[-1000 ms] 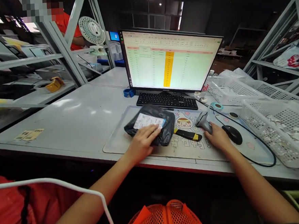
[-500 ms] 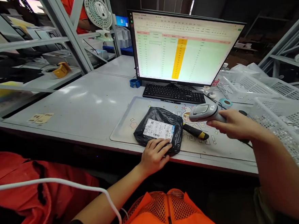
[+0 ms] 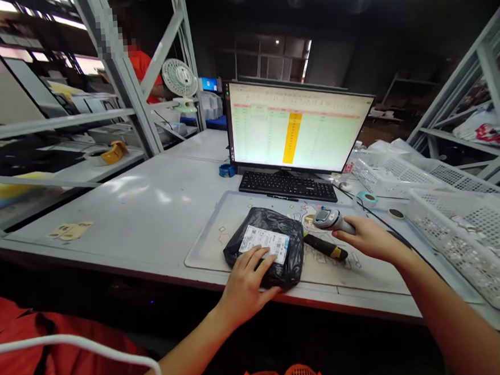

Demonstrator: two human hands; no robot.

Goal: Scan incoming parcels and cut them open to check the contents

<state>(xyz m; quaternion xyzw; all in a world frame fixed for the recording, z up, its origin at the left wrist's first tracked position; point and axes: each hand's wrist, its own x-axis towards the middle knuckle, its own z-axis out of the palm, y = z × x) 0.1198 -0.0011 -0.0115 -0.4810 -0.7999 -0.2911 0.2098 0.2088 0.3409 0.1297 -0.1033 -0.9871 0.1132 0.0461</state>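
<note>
A black plastic parcel point(image 3: 288, 230) with a white shipping label point(image 3: 260, 241) lies on the desk mat point(image 3: 213, 241) near the table's front edge. My left hand point(image 3: 248, 279) rests on its near side, fingers spread over the lower part of the label. In my right hand point(image 3: 367, 237) is a grey barcode scanner point(image 3: 330, 218), its handle wrapped by my fingers and its head above the mat, right of the parcel. A black and yellow utility knife point(image 3: 325, 246) lies between the parcel and my right hand.
Behind the mat stand a keyboard point(image 3: 286, 185) and a monitor point(image 3: 301, 129) showing a spreadsheet. White perforated baskets point(image 3: 463, 247) line the right side. A blue tape roll point(image 3: 227, 170) sits left of the keyboard. Beyond the metal shelf frame is a person in orange point(image 3: 141, 66).
The view has tilted up, so the desk sits lower in the picture. My right hand has brought the scanner slightly left, closer to the parcel. My left hand stays on the parcel.
</note>
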